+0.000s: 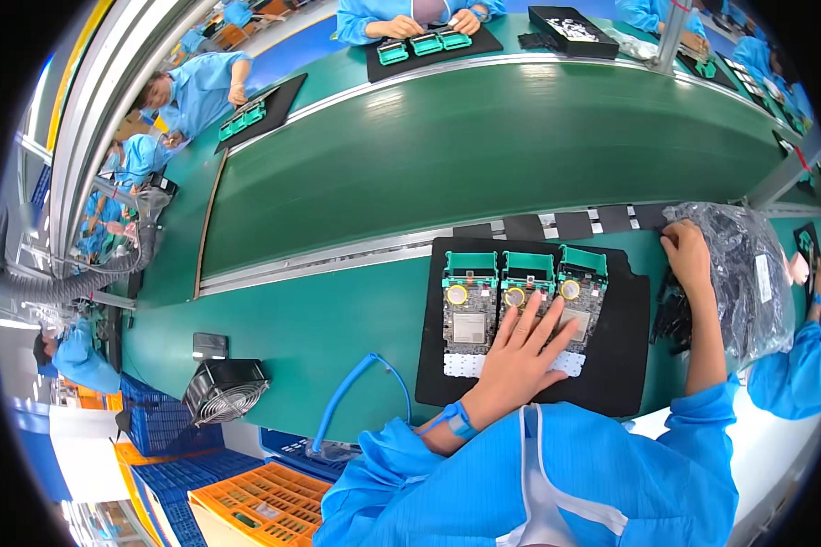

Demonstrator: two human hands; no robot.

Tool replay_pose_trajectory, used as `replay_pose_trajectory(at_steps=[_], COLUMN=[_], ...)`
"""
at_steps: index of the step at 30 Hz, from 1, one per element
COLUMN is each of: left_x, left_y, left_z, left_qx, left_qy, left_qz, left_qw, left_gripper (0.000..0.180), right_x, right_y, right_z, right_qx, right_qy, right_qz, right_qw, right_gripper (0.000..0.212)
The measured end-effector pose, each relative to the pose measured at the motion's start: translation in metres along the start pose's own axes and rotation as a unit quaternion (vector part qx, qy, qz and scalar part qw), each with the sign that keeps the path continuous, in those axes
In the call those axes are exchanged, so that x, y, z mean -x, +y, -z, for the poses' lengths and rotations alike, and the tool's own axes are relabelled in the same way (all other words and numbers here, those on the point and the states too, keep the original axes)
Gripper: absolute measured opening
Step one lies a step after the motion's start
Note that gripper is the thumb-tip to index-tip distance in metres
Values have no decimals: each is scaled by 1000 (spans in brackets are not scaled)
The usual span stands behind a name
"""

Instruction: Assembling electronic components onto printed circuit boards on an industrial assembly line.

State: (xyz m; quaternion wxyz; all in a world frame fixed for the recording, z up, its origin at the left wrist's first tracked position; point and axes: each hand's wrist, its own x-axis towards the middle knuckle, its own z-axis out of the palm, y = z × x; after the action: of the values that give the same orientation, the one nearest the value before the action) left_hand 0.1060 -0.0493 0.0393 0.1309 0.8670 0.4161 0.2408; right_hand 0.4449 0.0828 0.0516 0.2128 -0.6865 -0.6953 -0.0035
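Note:
Three circuit boards stand side by side on a black mat, among them a left board. Each has a green plastic frame at its far end and a round yellow-rimmed part. My left hand lies over the middle and right boards, fingers spread and holding nothing visible; it hides part of them. White perforated strips line the boards' near ends. Beyond the mat's right edge, my right hand curls its fingers beside a clear plastic bag. Whatever those fingers hold is hidden.
Small black parts lie by my right forearm. A green conveyor belt runs beyond a metal rail. Leftward are a black fan and a coiled blue cord. An orange crate stands below the bench. Co-workers handle similar boards opposite.

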Motion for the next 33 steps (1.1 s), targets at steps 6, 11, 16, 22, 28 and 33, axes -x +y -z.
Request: replay_pose_trajectory(at_steps=[6,11,16,22,28,33], left_x=[1,2,3,20,31,34], left_y=[-2,-1,-2,1,-9,-11], left_z=[0,-3,-2,9,38,36], left_qx=[7,16,20,-9,-49,-49], left_qy=[3,7,13,-5,-30,-25], left_qz=[2,-3,-5,14,69,69], left_qw=[1000,1000,1000,1000,996,996], left_gripper=[88,87,87,88,90,92], right_x=[7,13,25,52,37,3], right_y=[-10,-32,-63,-45,-65,-142], right_z=[4,-2,-16,-17,4,1], right_qx=[-71,-259,-475,-357,-158,-268], right_qy=[-24,4,-67,-46,-11,-73], right_qz=[-27,-13,-97,-97,23,59], right_qw=[997,966,872,928,987,959], right_gripper=[16,32,11,12,11,13])
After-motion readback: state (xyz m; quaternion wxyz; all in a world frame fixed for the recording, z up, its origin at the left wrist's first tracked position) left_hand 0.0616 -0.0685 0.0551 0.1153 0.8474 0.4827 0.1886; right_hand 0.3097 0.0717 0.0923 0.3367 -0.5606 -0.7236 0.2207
